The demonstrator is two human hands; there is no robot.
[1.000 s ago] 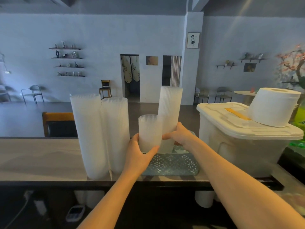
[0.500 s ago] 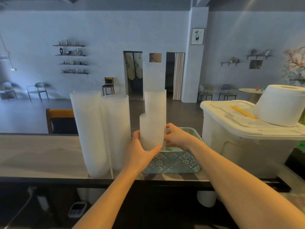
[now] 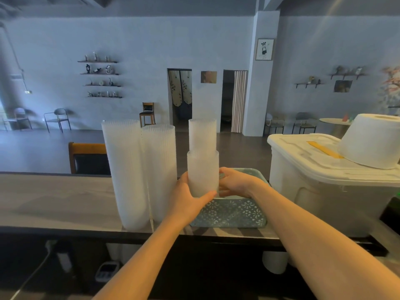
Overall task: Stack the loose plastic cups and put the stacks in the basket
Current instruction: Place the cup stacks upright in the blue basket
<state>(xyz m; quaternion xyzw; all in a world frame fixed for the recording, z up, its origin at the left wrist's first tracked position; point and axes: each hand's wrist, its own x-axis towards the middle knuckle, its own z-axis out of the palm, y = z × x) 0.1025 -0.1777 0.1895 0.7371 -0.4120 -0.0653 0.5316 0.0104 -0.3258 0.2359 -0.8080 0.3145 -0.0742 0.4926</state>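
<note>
Four ribbed translucent cup stacks, one patterned basket (image 3: 229,213)
Left hand (image 3: 186,200) grips short stack (image 3: 202,172); right hand (image 3: 234,182) holds tall stack (image 3: 202,133) behind; two tall stacks (image 3: 127,169) alongside

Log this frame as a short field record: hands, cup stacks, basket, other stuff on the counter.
left hand: grips short cup stack
right hand: holds tall cup stack, behind the short one
basket: teal, patterned wall, under both hands; whether either stack rests in it is hidden
other stacks: two tall stacks upright on counter, left of basket
right of basket: white lidded bin, paper roll on lid
</note>
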